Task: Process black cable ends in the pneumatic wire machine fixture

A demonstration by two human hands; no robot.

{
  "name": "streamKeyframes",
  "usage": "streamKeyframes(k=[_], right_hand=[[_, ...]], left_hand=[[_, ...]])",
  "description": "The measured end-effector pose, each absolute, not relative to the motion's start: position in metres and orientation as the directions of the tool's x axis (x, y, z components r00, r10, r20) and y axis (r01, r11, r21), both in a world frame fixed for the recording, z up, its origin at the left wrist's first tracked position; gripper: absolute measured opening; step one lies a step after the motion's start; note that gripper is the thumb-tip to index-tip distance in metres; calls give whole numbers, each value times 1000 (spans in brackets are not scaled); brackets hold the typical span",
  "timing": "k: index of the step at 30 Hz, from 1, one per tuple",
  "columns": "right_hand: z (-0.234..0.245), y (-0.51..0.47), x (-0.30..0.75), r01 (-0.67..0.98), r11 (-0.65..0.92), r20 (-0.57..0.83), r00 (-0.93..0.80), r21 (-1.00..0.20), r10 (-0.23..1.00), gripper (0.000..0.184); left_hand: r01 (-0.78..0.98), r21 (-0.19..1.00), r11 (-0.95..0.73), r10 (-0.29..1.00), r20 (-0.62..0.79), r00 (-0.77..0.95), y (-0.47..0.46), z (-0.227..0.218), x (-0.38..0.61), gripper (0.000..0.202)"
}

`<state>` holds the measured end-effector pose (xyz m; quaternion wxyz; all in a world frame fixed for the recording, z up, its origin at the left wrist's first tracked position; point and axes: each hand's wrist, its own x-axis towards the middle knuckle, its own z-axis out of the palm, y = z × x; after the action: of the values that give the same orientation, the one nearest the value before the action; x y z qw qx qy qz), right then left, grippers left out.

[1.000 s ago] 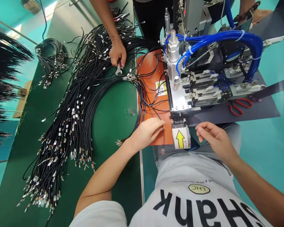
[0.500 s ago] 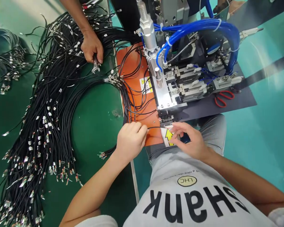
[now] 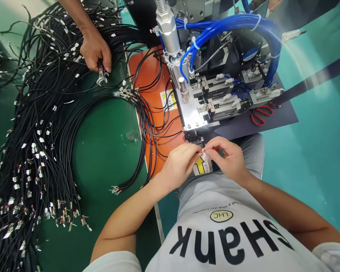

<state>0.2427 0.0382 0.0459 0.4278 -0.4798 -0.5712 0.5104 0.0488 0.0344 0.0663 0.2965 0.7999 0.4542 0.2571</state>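
Just in front of the machine's front block, my left hand is closed in a pinch around a black cable, which runs into it from the orange plate. Fingertip to fingertip with it, my right hand pinches at the cable's thin wire end; the fingers hide most of that end. Below the fingertips shows a white label with a yellow arrow. The pneumatic machine, with its silver cylinder, stands just beyond both hands. More black cables curve over the orange plate at the left.
A large heap of black cables with white tags covers the green table. Another person's hand holds a wrench there. Red-handled scissors lie right of the machine, and thick blue hoses arch over it.
My left hand has moved right along the cable until its fingertips meet those of my right hand, which has closed into a pinch. The whole view has shifted slightly.
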Motion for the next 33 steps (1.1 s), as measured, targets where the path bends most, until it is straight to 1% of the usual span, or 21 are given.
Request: streamKeyframes(k=[2,4,8,10,14,18,21,26,28,33], right_hand=[[45,41,249,36,-92,-97,-166,-995,981,10],[44,45,253,-12,-184,-178,-202,-983,963,12],[47,52,251,-120,-319,-262,-344,-940,902,14],[47,55,248,-171,-366,-282,-380,-915,881,14],[42,62,247,-188,-412,-309,-412,-891,857,15],[35,66,249,-193,-479,-340,-488,-856,804,16],[33,66,249,-188,-496,-345,-515,-848,785,17],[33,69,250,-227,-481,-308,-529,-847,791,23],[33,72,251,-229,-471,-296,-532,-852,794,23],[33,75,250,-209,-465,-302,-527,-860,794,22]], left_hand=[[528,779,-339,903,113,414,36,63,50,15],[506,819,-271,924,74,375,37,61,50,16],[478,855,-202,940,32,340,36,63,49,18],[460,868,-186,942,24,335,36,65,50,19],[432,890,-147,943,-6,333,37,67,51,16],[323,946,31,948,-131,291,37,68,51,12],[238,961,137,935,-205,290,37,69,49,17],[185,955,234,904,-284,321,37,71,50,22],[164,951,262,898,-302,320,36,73,51,24],[101,959,265,910,-284,303,34,72,52,24]])
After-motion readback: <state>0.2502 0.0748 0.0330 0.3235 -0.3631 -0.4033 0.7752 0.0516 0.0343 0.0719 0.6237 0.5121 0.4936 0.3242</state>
